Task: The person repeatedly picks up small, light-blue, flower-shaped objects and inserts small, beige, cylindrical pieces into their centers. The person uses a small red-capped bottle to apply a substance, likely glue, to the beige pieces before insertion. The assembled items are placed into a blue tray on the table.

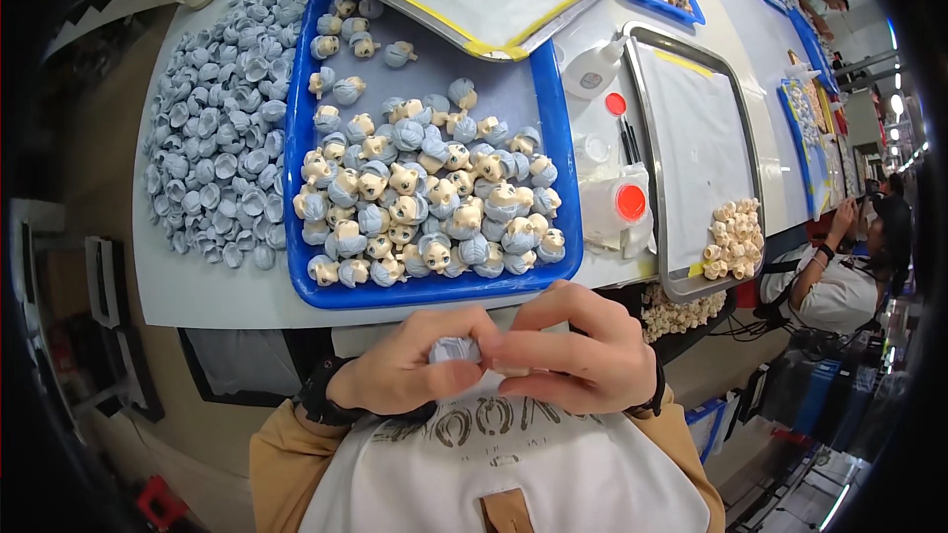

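Both hands met just below the blue tray [296, 138]. Left hand [400, 375] & right hand [583, 350] pinched a small blue hair piece [455, 348] w/ fingertips pressed together. Best to hold it steady, push softly & straight.

surface: long pale worktable [197, 281] | right: co-worker's seat area, cluttered floor [820, 434] | light: bright lamps [897, 104]
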A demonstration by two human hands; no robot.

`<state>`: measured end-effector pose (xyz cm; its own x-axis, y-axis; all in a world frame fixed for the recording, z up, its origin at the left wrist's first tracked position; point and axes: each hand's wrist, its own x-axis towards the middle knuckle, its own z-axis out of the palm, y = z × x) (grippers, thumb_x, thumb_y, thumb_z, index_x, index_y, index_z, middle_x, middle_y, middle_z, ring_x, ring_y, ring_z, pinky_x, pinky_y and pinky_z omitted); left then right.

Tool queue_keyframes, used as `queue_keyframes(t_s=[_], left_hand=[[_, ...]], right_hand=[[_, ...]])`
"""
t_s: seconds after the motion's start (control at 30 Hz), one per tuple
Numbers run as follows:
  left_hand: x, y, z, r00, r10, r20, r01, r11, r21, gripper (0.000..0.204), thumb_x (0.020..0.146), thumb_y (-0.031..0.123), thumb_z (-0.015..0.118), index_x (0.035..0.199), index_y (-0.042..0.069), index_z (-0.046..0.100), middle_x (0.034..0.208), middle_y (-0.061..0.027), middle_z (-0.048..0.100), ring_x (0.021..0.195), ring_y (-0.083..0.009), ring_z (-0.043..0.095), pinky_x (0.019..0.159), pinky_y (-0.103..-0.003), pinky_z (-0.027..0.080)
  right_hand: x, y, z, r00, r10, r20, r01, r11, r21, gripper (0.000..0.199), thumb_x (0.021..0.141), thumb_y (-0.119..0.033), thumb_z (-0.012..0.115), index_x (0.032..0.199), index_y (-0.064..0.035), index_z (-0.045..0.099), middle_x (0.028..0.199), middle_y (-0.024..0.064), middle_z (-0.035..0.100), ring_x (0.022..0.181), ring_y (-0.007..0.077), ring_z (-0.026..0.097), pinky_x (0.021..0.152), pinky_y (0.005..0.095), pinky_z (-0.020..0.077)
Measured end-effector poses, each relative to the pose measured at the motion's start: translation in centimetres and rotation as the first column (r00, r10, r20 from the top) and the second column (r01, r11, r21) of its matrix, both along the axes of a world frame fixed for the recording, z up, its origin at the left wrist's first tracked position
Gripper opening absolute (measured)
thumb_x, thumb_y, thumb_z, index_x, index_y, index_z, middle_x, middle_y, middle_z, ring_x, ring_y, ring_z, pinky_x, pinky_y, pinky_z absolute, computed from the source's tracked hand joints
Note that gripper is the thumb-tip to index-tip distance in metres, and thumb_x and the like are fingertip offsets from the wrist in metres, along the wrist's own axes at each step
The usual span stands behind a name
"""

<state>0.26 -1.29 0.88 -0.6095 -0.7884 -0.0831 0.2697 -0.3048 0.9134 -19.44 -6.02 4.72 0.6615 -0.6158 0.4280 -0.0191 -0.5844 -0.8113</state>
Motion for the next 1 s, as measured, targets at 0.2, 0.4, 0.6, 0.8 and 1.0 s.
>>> queue_keyframes(t_s=[0.2, 0.4, 0.6, 0.8, 1.0], left_hand=[[-0.7, -0.1, -0.7, 0.994, -0.053, 0.092, 0.072, 0.974, -0.215, 0.048, 0.084, 0.047, 0.058, 0.092, -0.001, 0.055, 0.086, -0.0097, 0.057, 0.079, -0.0204, 0.056, 0.068, -0.032, 0.044], [-1.1, 0.2, -0.8, 0.994, 0.004, 0.113, 0.023, 0.971, -0.239, 0.046, 0.085, 0.045, 0.057, 0.09, -0.001, 0.054, 0.084, -0.0092, 0.056, 0.076, -0.0187, 0.055, 0.063, -0.029, 0.043], [-1.8, 1.7, -0.6, 0.798, 0.596, -0.089, -0.597, 0.762, -0.25, 0.028, 0.079, 0.022, 0.069, 0.096, 0.003, 0.057, 0.082, -0.0058, 0.054, 0.067, -0.0125, 0.047, 0.057, -0.026, 0.039], [-1.2, 0.8, 0.1, 0.827, 0.557, 0.072, -0.376, 0.644, -0.666, 0.038, 0.072, 0.013, 0.075, 0.105, 0.002, 0.059, 0.084, -0.0066, 0.058, 0.067, -0.015, 0.052, 0.053, -0.024, 0.039], [-0.8, 1.2, -0.3, 0.86, 0.51, -0.006, -0.45, 0.753, -0.48, 0.041, 0.071, 0.011, 0.076, 0.103, 0.002, 0.053, 0.091, -0.0094, 0.058, 0.074, -0.0131, 0.054, 0.063, -0.024, 0.042]], right_hand=[[0.3, 0.3, 0.1, 0.976, 0.144, -0.162, -0.147, 0.989, -0.009, 0.038, 0.071, -0.009, 0.066, 0.108, -0.0057, 0.058, 0.077, 0.0061, 0.047, 0.065, 0.0194, 0.049, 0.055, 0.0309, 0.042], [0.2, 0.2, -0.7, 0.985, 0.098, -0.143, -0.109, 0.991, -0.073, 0.028, 0.07, -0.01, 0.071, 0.096, -0.0028, 0.064, 0.079, 0.0063, 0.052, 0.064, 0.0155, 0.054, 0.053, 0.0266, 0.0447], [-0.2, 0.5, 0.0, 0.993, -0.112, -0.04, 0.117, 0.983, 0.143, 0.028, 0.067, -0.006, 0.071, 0.092, 0.0005, 0.061, 0.076, 0.0083, 0.059, 0.062, 0.0151, 0.055, 0.051, 0.024, 0.0447], [0.0, 0.5, -0.2, 0.996, -0.044, -0.079, 0.071, 0.919, 0.387, 0.028, 0.07, -0.009, 0.072, 0.094, 0.0007, 0.061, 0.081, 0.0082, 0.061, 0.064, 0.0135, 0.053, 0.055, 0.0248, 0.0442], [0.1, 0.6, -0.4, 0.992, -0.079, 0.1, 0.007, 0.82, 0.573, 0.028, 0.071, -0.005, 0.073, 0.095, 0.0018, 0.06, 0.082, 0.0076, 0.057, 0.064, 0.0109, 0.054, 0.057, 0.0211, 0.045]])
